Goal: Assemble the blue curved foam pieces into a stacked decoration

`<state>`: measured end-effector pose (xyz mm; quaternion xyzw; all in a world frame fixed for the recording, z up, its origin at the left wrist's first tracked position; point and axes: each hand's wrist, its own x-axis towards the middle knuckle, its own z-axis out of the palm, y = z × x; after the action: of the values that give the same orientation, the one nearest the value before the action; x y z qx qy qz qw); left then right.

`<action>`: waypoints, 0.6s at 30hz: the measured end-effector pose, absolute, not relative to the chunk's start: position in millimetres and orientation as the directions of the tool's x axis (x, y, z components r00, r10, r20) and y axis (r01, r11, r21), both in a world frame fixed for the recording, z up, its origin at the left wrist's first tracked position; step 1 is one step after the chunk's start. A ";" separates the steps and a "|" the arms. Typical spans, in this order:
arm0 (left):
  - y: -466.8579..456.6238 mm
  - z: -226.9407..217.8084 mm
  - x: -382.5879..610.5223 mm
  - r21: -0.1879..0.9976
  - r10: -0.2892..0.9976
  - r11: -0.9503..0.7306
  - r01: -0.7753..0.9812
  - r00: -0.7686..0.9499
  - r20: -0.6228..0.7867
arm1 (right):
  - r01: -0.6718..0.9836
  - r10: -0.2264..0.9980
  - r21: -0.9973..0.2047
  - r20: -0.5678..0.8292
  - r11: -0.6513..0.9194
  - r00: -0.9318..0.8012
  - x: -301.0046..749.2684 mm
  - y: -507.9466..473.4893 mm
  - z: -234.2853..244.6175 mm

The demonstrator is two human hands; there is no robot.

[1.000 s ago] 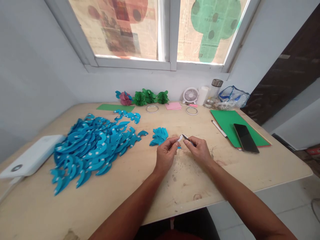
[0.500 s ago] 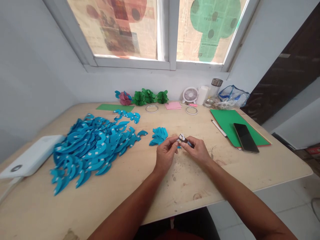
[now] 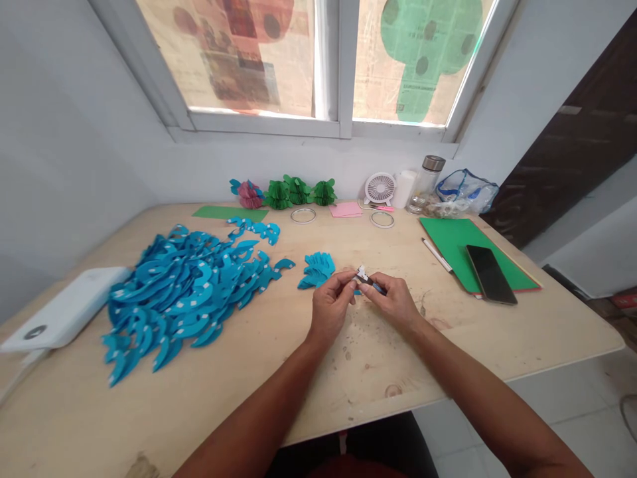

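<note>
Over the middle of the table, my left hand (image 3: 331, 299) and my right hand (image 3: 395, 299) meet at the fingertips. The right one grips a slim dark tool with a bluish handle (image 3: 378, 288); its exact kind is unclear. White scraps (image 3: 362, 271) cling around its tip. My left fingers are pinched at that tip, and a bit of blue paper (image 3: 357, 292) shows beneath them, mostly hidden. Just left of my hands lies a small fanned stack of blue paper pieces (image 3: 318, 269). Farther left spreads a large heap of curved blue paper pieces (image 3: 184, 285) with white squares on them.
A white power bank (image 3: 74, 309) with a cable lies at the left. Along the back stand green paper decorations (image 3: 297, 191), tape rolls (image 3: 303, 216), a small fan (image 3: 380, 189) and a glass bottle (image 3: 426, 186). At right, a phone (image 3: 491, 273) rests on green sheets (image 3: 458, 245) beside a pen (image 3: 436, 255).
Both hands stay nearly still, fingertips together at the tool's tip. The whole view shifts very slightly; the white scraps at the tip look slightly different in shape.
</note>
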<state>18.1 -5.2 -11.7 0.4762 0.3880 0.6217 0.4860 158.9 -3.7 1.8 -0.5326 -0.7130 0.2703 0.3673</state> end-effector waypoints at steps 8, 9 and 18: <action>-5.3 -12.1 18.2 0.945 0.976 -0.217 -0.244 -0.061 0.208 | 0.578 0.953 -0.758 0.266 0.301 -0.147 159.7 -4.7 1.1; -5.5 -11.8 18.3 0.945 0.977 -0.215 -0.244 -0.059 0.207 | 0.586 0.952 -0.753 0.272 0.300 -0.138 159.6 -5.1 1.2; -5.8 -11.1 16.5 0.958 0.970 -0.245 -0.152 -0.043 0.241 | 0.642 0.950 -0.722 0.310 0.256 -0.030 161.9 -5.0 1.7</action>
<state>16.5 -5.8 -11.1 0.5108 0.4002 0.6012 0.4663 161.9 -5.0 1.7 -0.5769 -0.6901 0.1976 0.3899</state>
